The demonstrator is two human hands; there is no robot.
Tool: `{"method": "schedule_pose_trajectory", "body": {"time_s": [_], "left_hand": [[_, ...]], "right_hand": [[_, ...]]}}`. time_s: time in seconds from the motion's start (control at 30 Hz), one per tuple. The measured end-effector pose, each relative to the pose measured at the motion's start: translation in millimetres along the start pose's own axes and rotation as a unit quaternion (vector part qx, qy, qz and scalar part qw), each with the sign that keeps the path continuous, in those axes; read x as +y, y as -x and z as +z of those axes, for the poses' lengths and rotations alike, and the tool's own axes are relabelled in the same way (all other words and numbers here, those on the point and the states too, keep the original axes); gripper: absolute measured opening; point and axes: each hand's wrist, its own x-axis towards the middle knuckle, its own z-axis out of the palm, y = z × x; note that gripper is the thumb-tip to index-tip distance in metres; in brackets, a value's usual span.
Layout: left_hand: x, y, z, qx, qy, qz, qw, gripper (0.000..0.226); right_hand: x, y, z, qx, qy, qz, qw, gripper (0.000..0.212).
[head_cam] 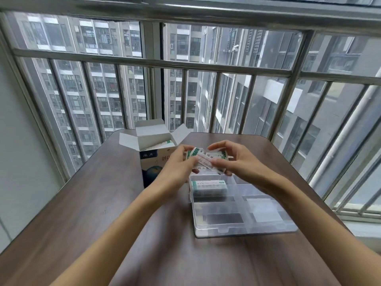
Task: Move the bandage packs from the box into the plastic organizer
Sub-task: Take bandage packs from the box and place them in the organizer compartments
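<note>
Bandage packs (206, 159): a small bundle held above the organizer's far end, likely being squared up before going in.
Left hand (181, 164): fingers curled, pinching the bundle's left end.
Right hand (233, 159): pinching the right end.
Box (153, 149): flaps open on the counter (92, 203), more packs inside.
Organizer (237, 209): lid off, one stack (208, 185) already in its far-left compartment.

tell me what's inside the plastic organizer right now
One stack of bandage packs lies in the far-left compartment of the plastic organizer; the other visible compartments hold nothing. Its far edge is hidden behind the hands.
</note>
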Motion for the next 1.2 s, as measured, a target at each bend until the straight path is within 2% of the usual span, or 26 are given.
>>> {"method": "schedule_pose_trajectory", "body": {"time_s": [0.07,0.13,0.23,0.37,0.53,0.73,0.83,1.0,1.1,1.2], "left_hand": [[-6.9,-1.8,-4.1,-0.005,-0.035,0.031,0.999,0.012],[-12.2,-3.1,-8.6,-0.004,-0.141,0.061,0.988,0.016],[-12.2,-0.2,-12.1,0.011,-0.266,0.060,0.962,0.017],[-10.3,3.1,-16.4,0.013,-0.341,0.059,0.938,0.017],[-8.4,2.5,-20.4,-0.029,-0.426,0.071,0.902,0.026],[-12.4,1.0,-16.4,-0.006,-0.450,0.121,0.885,0.022],[-12.7,1.5,-15.5,-0.002,-0.444,0.123,0.888,0.018],[-14.0,3.7,-9.6,0.039,-0.414,0.086,0.905,0.016],[-14.4,3.9,-7.9,-0.009,-0.430,0.047,0.902,0.024],[-14.4,3.9,-8.7,-0.031,-0.405,0.020,0.913,0.027]], "right_hand": [[4.0,-1.6,-8.1,-0.003,0.019,-0.010,1.000,0.025],[7.4,-3.1,-12.0,-0.019,0.041,-0.015,0.999,0.023],[15.7,-4.4,-11.7,-0.029,0.095,-0.030,0.995,0.016],[27.3,-6.3,-7.6,-0.001,0.181,-0.052,0.982,0.012],[25.2,-3.2,-5.5,0.003,0.265,-0.067,0.962,0.016],[8.5,-8.2,-5.6,-0.078,0.379,-0.024,0.922,0.022],[-2.7,-11.8,-4.0,-0.123,0.432,-0.006,0.893,0.024],[-12.3,-17.4,0.6,-0.145,0.475,0.038,0.867,0.028],[-10.0,-20.0,4.6,-0.128,0.502,0.059,0.853,0.026],[-7.1,-22.2,8.4,-0.136,0.506,0.095,0.846,0.029]]}}
